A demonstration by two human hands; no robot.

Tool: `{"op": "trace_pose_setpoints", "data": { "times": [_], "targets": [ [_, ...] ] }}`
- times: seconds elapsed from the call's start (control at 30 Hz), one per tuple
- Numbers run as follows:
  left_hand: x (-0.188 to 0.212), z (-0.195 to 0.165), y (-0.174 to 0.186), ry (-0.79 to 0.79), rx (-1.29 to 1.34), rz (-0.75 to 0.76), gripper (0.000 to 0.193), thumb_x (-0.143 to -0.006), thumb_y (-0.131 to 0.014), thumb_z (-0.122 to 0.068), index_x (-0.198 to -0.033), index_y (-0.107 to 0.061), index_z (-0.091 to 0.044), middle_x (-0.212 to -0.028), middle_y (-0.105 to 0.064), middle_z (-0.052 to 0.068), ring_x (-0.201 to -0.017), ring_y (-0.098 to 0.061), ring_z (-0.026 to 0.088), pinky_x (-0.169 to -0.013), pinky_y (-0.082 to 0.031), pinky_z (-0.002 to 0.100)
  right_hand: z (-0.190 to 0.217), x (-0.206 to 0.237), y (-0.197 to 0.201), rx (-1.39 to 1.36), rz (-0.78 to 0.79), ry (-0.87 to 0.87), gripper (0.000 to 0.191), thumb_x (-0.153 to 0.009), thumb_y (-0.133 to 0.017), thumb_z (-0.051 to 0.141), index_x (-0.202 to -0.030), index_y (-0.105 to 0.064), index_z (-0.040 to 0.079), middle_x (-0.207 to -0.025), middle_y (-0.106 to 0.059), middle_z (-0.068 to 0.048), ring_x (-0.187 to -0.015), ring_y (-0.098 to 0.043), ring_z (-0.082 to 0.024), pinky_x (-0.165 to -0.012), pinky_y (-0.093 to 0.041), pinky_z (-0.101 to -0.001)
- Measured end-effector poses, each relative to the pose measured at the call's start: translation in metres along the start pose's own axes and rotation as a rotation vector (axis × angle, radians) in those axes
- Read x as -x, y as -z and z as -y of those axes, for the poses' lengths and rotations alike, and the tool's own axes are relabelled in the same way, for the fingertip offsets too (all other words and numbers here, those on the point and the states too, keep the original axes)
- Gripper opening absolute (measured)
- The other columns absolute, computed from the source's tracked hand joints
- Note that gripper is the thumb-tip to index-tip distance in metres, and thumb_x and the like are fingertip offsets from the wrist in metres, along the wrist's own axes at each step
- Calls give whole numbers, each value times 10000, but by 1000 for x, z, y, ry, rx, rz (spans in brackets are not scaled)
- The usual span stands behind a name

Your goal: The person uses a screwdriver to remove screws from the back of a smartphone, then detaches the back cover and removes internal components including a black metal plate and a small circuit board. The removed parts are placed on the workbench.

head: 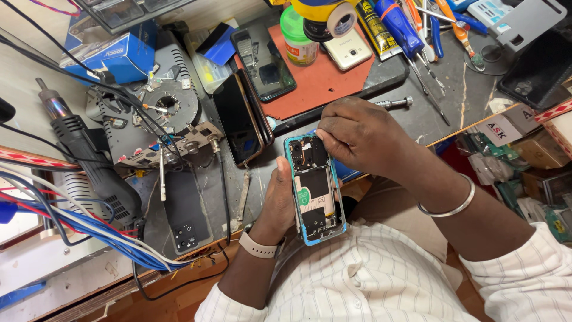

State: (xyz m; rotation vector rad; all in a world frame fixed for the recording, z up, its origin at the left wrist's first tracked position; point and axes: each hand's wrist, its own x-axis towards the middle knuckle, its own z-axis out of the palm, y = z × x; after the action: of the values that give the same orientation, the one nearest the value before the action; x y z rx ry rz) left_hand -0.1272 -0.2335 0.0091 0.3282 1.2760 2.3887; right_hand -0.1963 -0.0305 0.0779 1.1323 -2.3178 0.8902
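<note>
My left hand (280,200) grips an opened smartphone (314,191) by its left edge; the phone has a blue frame, its back is off and the inner boards show. My right hand (357,134) is closed in a pinch over the phone's top right corner, near the camera area. Whatever small part or tool sits between those fingers is hidden. A silver bangle (450,206) circles my right wrist and a pale watch band (259,245) my left.
A dark workbench (417,119) carries two dark phones (241,116), a black phone (262,59) and a white phone (347,50) on a red mat (322,83), a hot-air gun (89,161), screwdrivers and tweezers (417,36), a grey back cover (186,214), and tangled wires (71,220).
</note>
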Motion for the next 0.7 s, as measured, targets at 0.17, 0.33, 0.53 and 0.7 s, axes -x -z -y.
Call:
{"op": "trace_pose_setpoints", "data": {
  "times": [0.17,0.33,0.53,0.7],
  "targets": [
    [0,2,1,5,19,-4,838,-1011,-324,-723,-1273,-575,33,-1046,-717,197,-874,-745,242,-758,-653,364,-4,4,-5,20,9,-44,91,-935,-710,104,-932,-670,23,-989,-664,-118,-919,-668,-319,-834,-552,-422],
    [0,2,0,16,158,3,841,-994,-366,-737,-1333,-560,8,-1097,-706,193,-942,-733,265,-810,-639,376,-12,20,-4,96,-115,-317,113,-930,-650,26,-1035,-687,9,-1044,-676,-170,-963,-682,-350,-839,-558,-420],
    [-3,3,-4,28,219,20,879,-968,-409,-760,-1334,-561,24,-1111,-705,200,-964,-732,284,-819,-642,403,-30,70,28,6,-41,-761,237,-875,-711,98,-1086,-640,15,-940,-726,-138,-917,-726,-323,-809,-569,-414],
    [-4,3,-5,15,179,-11,877,-955,-411,-764,-1340,-554,11,-1085,-707,215,-937,-735,307,-776,-640,421,-51,82,38,314,-91,-506,132,-893,-758,85,-1013,-720,48,-1032,-726,-132,-990,-680,-353,-900,-536,-452]
  ]
}}
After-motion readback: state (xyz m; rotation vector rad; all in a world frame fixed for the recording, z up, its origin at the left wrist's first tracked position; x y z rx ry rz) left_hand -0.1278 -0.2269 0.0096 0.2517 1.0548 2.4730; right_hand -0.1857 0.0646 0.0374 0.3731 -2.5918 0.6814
